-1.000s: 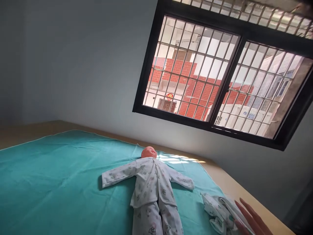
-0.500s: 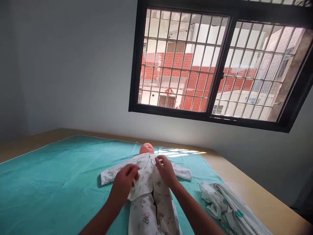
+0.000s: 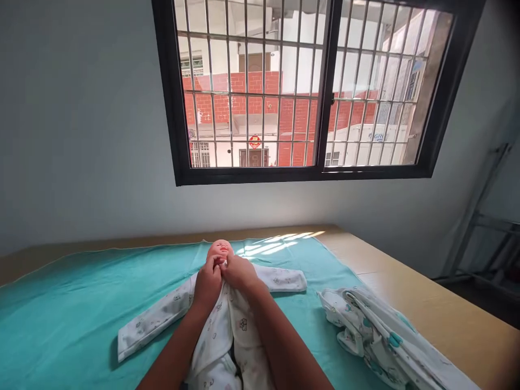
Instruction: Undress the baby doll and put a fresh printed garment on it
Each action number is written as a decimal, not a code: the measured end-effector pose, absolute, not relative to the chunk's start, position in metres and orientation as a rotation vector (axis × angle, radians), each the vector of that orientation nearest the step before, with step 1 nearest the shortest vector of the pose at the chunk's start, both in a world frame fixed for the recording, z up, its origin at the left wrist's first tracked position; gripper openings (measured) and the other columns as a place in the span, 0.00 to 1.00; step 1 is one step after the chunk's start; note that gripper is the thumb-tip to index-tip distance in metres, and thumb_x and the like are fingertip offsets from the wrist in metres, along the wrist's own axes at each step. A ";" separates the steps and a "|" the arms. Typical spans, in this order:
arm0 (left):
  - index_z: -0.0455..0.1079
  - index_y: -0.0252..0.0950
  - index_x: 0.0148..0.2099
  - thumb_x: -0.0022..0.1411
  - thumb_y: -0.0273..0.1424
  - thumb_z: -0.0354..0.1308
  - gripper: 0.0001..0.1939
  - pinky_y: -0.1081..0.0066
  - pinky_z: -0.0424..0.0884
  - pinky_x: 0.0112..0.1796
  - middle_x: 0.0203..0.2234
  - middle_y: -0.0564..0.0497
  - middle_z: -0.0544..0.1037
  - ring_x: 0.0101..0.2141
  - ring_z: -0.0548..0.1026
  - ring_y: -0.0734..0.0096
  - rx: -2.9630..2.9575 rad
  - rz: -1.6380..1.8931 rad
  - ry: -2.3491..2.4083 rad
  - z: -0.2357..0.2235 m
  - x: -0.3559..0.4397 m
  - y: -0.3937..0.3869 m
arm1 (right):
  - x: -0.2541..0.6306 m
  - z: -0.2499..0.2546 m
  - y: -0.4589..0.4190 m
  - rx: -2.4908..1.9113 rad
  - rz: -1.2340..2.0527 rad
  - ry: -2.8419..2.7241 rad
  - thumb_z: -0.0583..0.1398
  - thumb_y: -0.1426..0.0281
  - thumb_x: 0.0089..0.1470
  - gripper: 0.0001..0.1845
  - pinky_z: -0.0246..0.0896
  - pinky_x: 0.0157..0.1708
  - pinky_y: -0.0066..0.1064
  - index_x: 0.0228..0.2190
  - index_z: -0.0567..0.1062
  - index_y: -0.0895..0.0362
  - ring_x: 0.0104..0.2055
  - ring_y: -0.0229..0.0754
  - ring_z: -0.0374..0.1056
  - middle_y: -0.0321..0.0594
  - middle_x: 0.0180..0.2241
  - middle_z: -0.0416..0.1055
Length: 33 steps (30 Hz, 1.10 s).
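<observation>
A baby doll lies on its back on a turquoise cloth, its head toward the wall. It wears a white printed baby jacket with long sleeves spread to both sides, and matching trousers lie below. My left hand and my right hand meet at the jacket's neckline, just under the doll's chin. Both hands have their fingers pinched at the collar. The fingertips partly cover what they grip. Below the hands the jacket's front edges hang apart over the doll's body.
Folded white baby clothes with green prints lie on the right of the cloth. The wooden tabletop shows along the right and far edges. Behind it stand a wall and a barred window. A metal frame is at far right.
My hands have moved from above the doll's chest up to the neckline and closed there on the collar. The camera view has turned right, and the left sleeve now reaches further down.
</observation>
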State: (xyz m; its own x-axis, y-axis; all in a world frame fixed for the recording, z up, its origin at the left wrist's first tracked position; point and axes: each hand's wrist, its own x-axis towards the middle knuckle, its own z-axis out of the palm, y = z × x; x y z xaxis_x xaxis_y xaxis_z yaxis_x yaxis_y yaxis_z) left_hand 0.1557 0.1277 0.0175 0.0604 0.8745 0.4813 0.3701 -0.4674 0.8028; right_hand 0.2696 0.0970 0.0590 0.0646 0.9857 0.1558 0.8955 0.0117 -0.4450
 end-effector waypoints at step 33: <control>0.76 0.41 0.41 0.59 0.36 0.51 0.14 0.56 0.56 0.59 0.54 0.47 0.72 0.56 0.65 0.58 2.095 1.247 0.935 0.009 0.131 0.117 | 0.288 0.087 0.069 -1.854 0.528 -2.010 0.57 0.58 0.52 0.21 0.55 0.27 0.29 0.17 0.75 0.59 0.21 0.38 0.62 0.36 0.12 0.62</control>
